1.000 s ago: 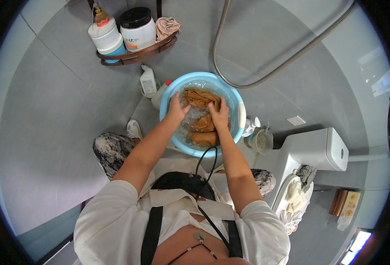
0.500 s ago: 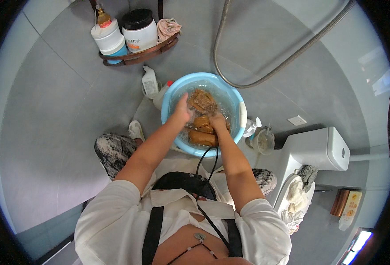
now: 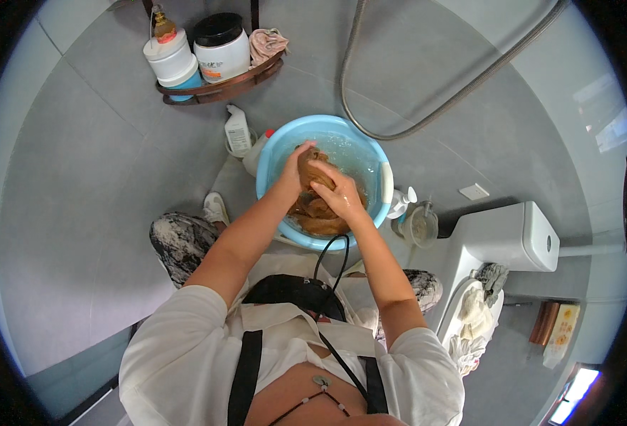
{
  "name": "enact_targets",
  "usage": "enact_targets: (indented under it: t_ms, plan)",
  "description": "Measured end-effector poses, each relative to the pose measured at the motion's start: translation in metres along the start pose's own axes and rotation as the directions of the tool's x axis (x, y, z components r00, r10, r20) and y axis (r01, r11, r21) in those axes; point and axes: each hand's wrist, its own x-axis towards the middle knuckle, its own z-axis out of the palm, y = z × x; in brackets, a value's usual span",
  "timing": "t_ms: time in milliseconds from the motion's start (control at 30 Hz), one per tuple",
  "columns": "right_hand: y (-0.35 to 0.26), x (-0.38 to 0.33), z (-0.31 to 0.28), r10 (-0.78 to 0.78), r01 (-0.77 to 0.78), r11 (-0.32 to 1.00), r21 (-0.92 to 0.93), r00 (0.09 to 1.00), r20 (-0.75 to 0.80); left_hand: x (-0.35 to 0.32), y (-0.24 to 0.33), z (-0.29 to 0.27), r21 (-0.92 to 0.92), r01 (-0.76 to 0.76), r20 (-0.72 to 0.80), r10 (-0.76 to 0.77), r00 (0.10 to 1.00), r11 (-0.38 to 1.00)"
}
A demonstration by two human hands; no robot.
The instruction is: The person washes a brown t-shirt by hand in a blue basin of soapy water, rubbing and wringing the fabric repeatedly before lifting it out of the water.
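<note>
A light-blue plastic basin [image 3: 268, 160] full of water stands in front of me. In it lies a wet brown cloth [image 3: 320, 226], its lower part bunched toward the basin's near side. My left hand [image 3: 298, 170] grips a raised fold of the cloth from the left, thumb side up. My right hand [image 3: 339, 193] wraps round the same fold from the right, fingers curled over it and wet. The two hands nearly meet, with the fold pressed between them. Part of the left fingers is hidden behind the cloth.
Bottles [image 3: 238, 131] stand left behind the basin; a white pump bottle [image 3: 401, 203] and a clear plastic jug [image 3: 420, 226] stand at its right. A metal shower hose [image 3: 427, 126] hangs behind. A corner shelf [image 3: 222, 90] holds tubs. Cloths [image 3: 475, 316] lie on the white toilet [image 3: 505, 234].
My right hand has come up and left toward my left hand, now closed over the brown cloth. The cloth has been gathered up between both hands, and the water is less churned.
</note>
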Motion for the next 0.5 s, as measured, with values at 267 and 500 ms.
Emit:
enact_targets:
  t_ms: [267, 500]
  plan:
    - [0.018, 0.017, 0.018, 0.127, -0.271, 0.853, -0.445, 0.936, -0.327, 0.005, -0.028, 0.009, 0.001, -0.109, -0.077, 0.108, 0.991, 0.994]
    - [0.077, 0.013, 0.002, 0.312, -0.489, 0.769, -0.412, 0.850, -0.426, -0.015, -0.024, 0.031, 0.486, -0.108, -0.247, 0.254, 0.935, 0.867]
